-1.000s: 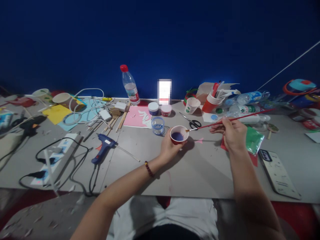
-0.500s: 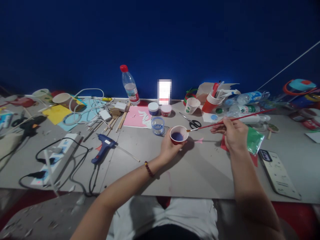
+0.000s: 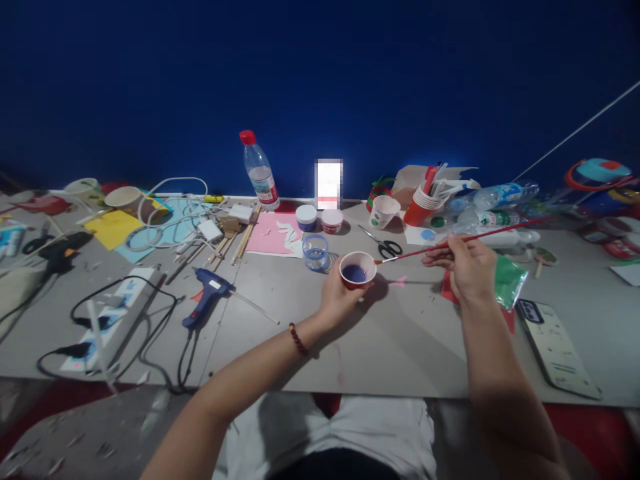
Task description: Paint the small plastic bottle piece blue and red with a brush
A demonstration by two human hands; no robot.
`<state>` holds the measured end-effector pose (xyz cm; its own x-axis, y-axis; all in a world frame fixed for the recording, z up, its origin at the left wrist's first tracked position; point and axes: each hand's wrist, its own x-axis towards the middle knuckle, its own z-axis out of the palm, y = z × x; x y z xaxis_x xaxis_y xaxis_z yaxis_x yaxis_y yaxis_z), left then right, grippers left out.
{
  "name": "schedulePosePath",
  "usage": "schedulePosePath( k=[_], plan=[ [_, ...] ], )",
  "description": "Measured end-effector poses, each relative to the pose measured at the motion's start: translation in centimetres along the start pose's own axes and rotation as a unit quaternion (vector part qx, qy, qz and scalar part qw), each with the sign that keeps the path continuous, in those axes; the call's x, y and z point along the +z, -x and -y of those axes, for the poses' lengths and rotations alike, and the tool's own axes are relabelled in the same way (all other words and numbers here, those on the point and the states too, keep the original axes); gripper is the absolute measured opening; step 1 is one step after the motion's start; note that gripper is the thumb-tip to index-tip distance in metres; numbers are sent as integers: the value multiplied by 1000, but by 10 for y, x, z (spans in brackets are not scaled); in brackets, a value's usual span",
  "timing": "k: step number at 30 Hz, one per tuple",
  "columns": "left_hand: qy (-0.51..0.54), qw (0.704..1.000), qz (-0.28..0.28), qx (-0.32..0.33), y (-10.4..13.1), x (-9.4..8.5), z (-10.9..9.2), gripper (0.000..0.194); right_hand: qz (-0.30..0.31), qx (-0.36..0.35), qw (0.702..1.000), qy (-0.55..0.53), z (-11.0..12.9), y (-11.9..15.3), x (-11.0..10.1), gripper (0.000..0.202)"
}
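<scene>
My left grip (image 3: 340, 293) is closed around the near left side of a red paper cup (image 3: 358, 259), held over the middle of the bench (image 3: 400, 353); dark blue-violet liquid (image 3: 355, 274) lies in the bottom. My right grip (image 3: 470, 267) pinches the handle of a slender red brush (image 3: 420, 251). The handle slopes up toward the right edge, and the bristles (image 3: 379, 263) lie at the cup's right rim; whether they touch it, I cannot tell. Just beyond the cup, on the side of the far edge, stands a clear tub (image 3: 315, 255), with a blue jar (image 3: 307, 219) and a pink jar (image 3: 332, 221) behind it. Scissors (image 3: 389, 248) lie behind the brush. A water bottle (image 3: 261, 179) stands by the far edge. To the left rest a blue glue gun (image 3: 205, 300) and, toward the near edge, a power strip (image 3: 127, 300). On the right, beside my right grip, lies a green packet (image 3: 510, 283); a phone (image 3: 557, 347) lies at the near edge.
</scene>
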<state>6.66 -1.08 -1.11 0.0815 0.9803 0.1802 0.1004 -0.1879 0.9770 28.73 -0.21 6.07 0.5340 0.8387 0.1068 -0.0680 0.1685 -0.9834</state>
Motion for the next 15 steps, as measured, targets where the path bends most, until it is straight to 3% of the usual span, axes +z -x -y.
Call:
schedulePosePath(
  k=[7,15],
  plan=[
    [-6,1000,0,-13,0,0,1,50,-12,-6,999,-37,-3,-6,-4,39],
    [-5,1000,7,-12,0,0,0,51,135,56,988,-53,-5,-9,-11,26]
  ],
)
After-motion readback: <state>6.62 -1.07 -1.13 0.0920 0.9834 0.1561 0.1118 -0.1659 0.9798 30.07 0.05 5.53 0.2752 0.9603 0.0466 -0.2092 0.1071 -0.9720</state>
